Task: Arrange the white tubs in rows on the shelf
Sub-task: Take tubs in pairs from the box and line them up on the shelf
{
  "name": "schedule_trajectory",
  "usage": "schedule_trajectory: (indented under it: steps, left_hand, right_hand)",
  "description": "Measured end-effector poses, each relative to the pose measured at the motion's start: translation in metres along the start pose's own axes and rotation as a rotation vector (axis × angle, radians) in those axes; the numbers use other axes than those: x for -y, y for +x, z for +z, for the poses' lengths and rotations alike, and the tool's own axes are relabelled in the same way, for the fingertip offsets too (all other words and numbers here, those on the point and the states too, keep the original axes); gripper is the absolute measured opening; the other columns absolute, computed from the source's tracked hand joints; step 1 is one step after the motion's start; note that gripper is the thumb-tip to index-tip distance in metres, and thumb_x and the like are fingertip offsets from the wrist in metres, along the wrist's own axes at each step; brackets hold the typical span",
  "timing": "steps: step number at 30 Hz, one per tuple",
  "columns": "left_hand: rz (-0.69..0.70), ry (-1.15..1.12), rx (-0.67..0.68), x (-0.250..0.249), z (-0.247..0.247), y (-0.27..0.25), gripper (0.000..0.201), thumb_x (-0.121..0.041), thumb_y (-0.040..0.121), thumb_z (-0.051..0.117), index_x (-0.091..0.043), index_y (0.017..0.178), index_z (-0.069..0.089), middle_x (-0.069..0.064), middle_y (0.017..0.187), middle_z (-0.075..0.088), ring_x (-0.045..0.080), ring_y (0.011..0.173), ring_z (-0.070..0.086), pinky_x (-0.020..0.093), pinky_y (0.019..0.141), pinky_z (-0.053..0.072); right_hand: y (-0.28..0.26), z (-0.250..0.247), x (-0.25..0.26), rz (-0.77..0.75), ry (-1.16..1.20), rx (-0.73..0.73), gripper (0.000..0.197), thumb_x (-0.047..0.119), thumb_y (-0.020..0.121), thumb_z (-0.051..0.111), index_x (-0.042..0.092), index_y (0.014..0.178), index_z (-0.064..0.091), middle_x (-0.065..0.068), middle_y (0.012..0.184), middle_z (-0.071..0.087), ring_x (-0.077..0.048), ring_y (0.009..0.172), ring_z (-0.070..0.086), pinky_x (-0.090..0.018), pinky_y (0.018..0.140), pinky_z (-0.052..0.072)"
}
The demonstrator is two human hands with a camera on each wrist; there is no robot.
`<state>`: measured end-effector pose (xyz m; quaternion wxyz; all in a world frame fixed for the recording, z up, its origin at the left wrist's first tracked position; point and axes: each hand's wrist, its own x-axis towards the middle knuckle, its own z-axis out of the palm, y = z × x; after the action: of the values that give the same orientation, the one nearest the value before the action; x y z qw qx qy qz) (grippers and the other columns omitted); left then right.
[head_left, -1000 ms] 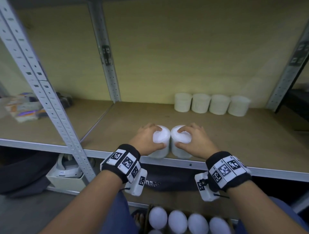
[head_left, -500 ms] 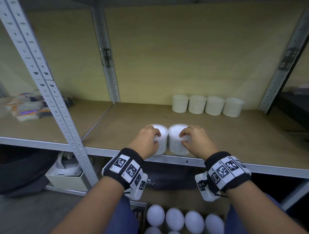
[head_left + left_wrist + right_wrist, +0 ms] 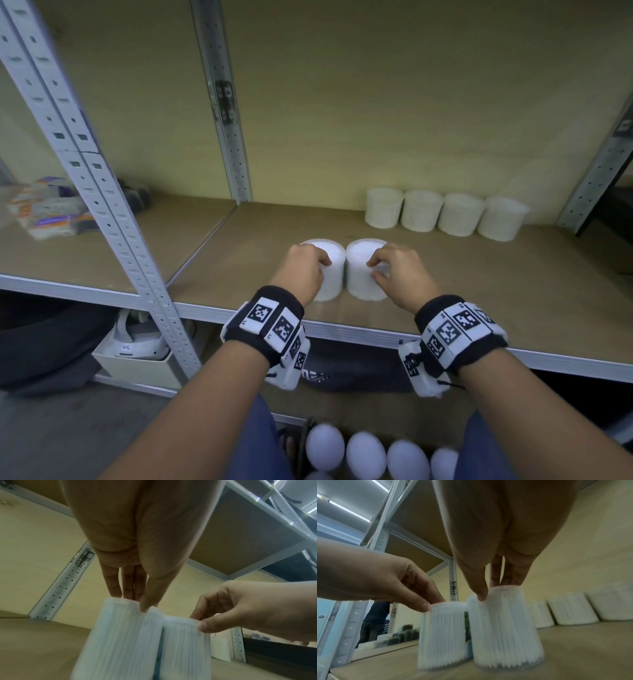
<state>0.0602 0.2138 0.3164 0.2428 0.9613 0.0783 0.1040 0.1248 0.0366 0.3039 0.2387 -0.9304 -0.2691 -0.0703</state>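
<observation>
Shelf [image 3: 239,260]: tubs [image 3: 330,274] under fingers [image 3: 322,260].

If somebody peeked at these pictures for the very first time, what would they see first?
Two hands near the front edge of the shelf, each pinching the top rim of a white tub: the left hand on the left tub and the right hand on the right tub, side by side. Behind them, a neat row of four tubs stands along the back wall.
</observation>
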Motion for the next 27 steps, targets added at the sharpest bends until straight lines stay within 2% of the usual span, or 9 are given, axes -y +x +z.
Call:
schedule_trajectory:
  steps: [7, 11, 15, 21, 24, 27]
  left_hand:
    - [-0.066, -0.021, 0.02, 0.016, 0.002, 0.06, 0.038, 0.006, 0.093, 0.045, -0.01, 0.121, 0.066, 0.013, 0.137, 0.054, 0.026, 0.124, 0.055, 0.026, 0.105, 0.039]
    - [-0.073, -0.009, -0.005, 0.027, 0.005, 0.099, 0.038, 0.007, 0.092, 0.046, -0.01, 0.119, 0.067, 0.014, 0.134, 0.057, 0.026, 0.122, 0.056, 0.028, 0.107, 0.041]
    - [-0.075, -0.001, -0.006, 0.036, 0.008, 0.137, 0.037, 0.006, 0.093, 0.045, -0.008, 0.122, 0.065, 0.014, 0.135, 0.055, 0.027, 0.122, 0.056, 0.027, 0.106, 0.04]
    - [-0.024, 0.004, -0.057, 0.048, 0.015, 0.186, 0.035, 0.007, 0.092, 0.046, -0.006, 0.117, 0.067, 0.013, 0.13, 0.06, 0.026, 0.118, 0.058, 0.024, 0.105, 0.04]
    - [-0.01, 0.023, -0.062, 0.052, 0.018, 0.208, 0.035, 0.005, 0.093, 0.046, -0.007, 0.12, 0.066, 0.012, 0.131, 0.059, 0.026, 0.121, 0.055, 0.022, 0.107, 0.037]
    - [0.006, 0.035, -0.07, 0.054, 0.02, 0.227, 0.036, 0.004, 0.092, 0.047, -0.008, 0.12, 0.066, 0.012, 0.129, 0.061, 0.025, 0.121, 0.056, 0.024, 0.104, 0.04]
  right_hand:
    - [0.061, 0.014, -0.006, -0.014, -0.053, 0.014, 0.021, 0.01, 0.088, 0.062, 0.007, 0.108, 0.069, -0.01, 0.117, 0.062, -0.025, 0.113, 0.056, -0.03, 0.095, 0.042]
    - [0.099, 0.022, -0.009, -0.027, -0.083, 0.027, 0.022, 0.011, 0.09, 0.06, 0.006, 0.11, 0.068, -0.011, 0.116, 0.062, -0.026, 0.112, 0.055, -0.025, 0.089, 0.039]
    - [0.137, 0.028, -0.015, -0.028, -0.075, 0.04, 0.024, 0.01, 0.09, 0.059, 0.004, 0.111, 0.067, -0.014, 0.118, 0.061, -0.029, 0.112, 0.055, -0.028, 0.091, 0.041]
    - [0.184, 0.037, -0.026, -0.028, -0.059, 0.025, 0.023, 0.01, 0.09, 0.059, 0.003, 0.11, 0.067, -0.014, 0.117, 0.061, -0.028, 0.111, 0.056, -0.027, 0.091, 0.04]
    - [0.204, 0.04, -0.032, -0.026, -0.056, 0.035, 0.023, 0.01, 0.091, 0.059, 0.002, 0.111, 0.066, -0.015, 0.119, 0.06, -0.029, 0.112, 0.055, -0.027, 0.092, 0.038]
    - [0.218, 0.043, -0.038, -0.038, -0.052, 0.019, 0.023, 0.01, 0.09, 0.059, 0.002, 0.11, 0.066, -0.015, 0.119, 0.06, -0.029, 0.112, 0.055, -0.028, 0.092, 0.037]
